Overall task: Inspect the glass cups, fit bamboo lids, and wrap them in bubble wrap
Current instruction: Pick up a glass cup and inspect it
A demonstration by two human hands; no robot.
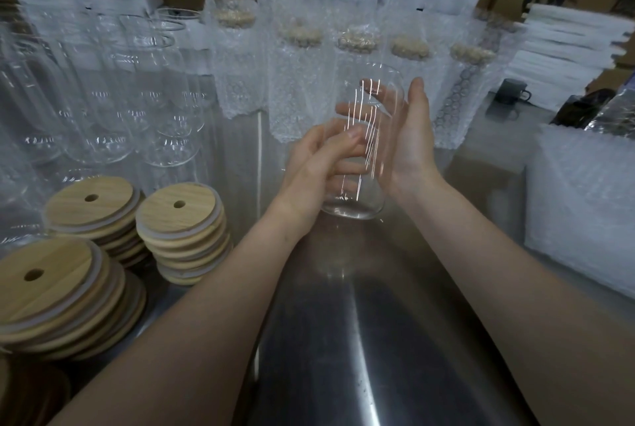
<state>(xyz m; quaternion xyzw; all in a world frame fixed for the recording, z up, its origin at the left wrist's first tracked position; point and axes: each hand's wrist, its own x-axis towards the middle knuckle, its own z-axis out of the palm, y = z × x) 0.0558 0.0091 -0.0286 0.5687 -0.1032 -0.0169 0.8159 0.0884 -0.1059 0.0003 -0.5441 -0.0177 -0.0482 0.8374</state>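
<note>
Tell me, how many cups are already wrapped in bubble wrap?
5 wrapped cups stand in a row at the back: the leftmost, second, third, fourth, rightmost. Another may be hidden behind the rightmost.

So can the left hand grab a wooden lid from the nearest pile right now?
Probably yes, once it lets go: the left hand grips the glass cup, which the right hand also touches. The nearest lid stack sits just left, nothing between.
</note>
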